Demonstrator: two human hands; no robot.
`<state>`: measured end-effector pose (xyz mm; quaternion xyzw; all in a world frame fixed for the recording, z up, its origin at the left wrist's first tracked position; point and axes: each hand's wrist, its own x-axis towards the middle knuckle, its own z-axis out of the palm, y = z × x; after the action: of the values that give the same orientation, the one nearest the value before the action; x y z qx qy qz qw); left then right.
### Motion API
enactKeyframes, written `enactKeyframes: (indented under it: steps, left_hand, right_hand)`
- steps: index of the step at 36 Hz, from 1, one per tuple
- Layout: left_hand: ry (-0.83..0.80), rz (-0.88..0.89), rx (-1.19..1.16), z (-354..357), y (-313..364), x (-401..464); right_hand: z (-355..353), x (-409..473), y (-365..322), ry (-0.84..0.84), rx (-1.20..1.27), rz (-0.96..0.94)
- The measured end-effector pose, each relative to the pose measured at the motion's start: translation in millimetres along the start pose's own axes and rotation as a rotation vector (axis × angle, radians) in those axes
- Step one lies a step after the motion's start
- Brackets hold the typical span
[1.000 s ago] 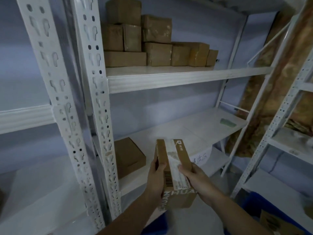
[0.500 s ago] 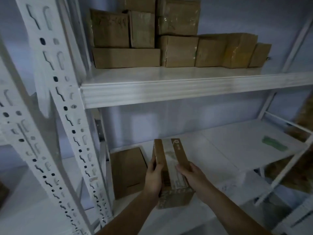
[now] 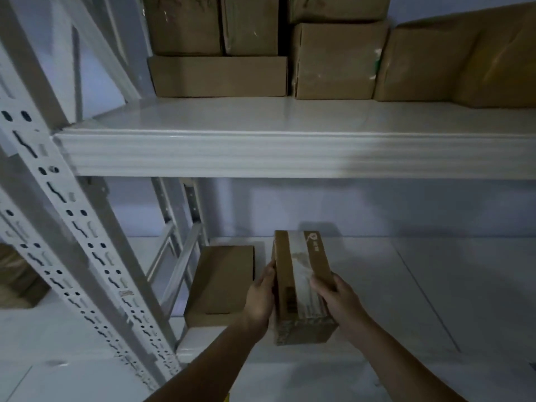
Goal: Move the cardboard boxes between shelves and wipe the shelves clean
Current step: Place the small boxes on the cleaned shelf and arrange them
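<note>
- Presently both hands clamp the taped box (image 3: pixel 301 285) — left hand (image 3: pixel 259 297) and right hand (image 3: pixel 339 297) on opposite sides, for control.
- Held over lower shelf (image 3: pixel 435 285) beside flat box (image 3: pixel 220 285) — likely keeping boxes grouped.

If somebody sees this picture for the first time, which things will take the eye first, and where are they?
First comes the taped cardboard box at the lower centre, held between the left hand and the right hand over the lower shelf. Next is the stack of brown boxes along the back of the upper shelf. A flat box lies on the lower shelf, left of the held one.
</note>
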<state>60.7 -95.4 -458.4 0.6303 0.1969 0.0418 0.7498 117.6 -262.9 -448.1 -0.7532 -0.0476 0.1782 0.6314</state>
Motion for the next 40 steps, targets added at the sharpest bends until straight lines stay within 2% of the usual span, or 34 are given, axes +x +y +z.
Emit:
enactKeyframes:
  steps: [8, 14, 18, 22, 24, 28, 32, 40]
  left_hand:
    - [0.038, -0.126, 0.088, -2.4, -3.9, 16.7]
    - [-0.075, -0.275, -0.232, -15.1, 0.9, 26.3]
    - [-0.018, -0.233, -0.225, -32.3, 7.6, 30.3]
    - [0.164, -0.178, -0.095, -56.4, 18.5, 34.4]
    - [0.244, -0.125, -0.001, -68.4, 25.6, 35.4]
    - [0.335, -0.015, 0.150, -91.9, 42.1, 37.5]
    - [0.423, -0.065, 0.353, -119.0, 50.8, 43.9]
    - [0.430, -0.019, 0.588, -140.3, 54.4, 40.9]
  right_hand:
    - [-12.0, 21.3, -3.7, -0.063, 0.188, 0.047]
    - [-12.4, 34.8, -2.8, -0.134, 0.341, 0.052]
    - [2.7, 38.0, -8.5, -0.146, 0.266, -0.023]
    - [23.9, 45.7, -12.7, -0.145, 0.033, -0.106]
    - [39.2, 45.1, -20.2, -0.196, -0.017, -0.076]
    - [69.5, 50.1, -22.5, -0.300, 0.001, 0.024]
    - [102.4, 57.4, -24.2, -0.338, 0.100, 0.137]
    - [147.7, 72.2, -9.1, -0.364, 0.151, 0.274]
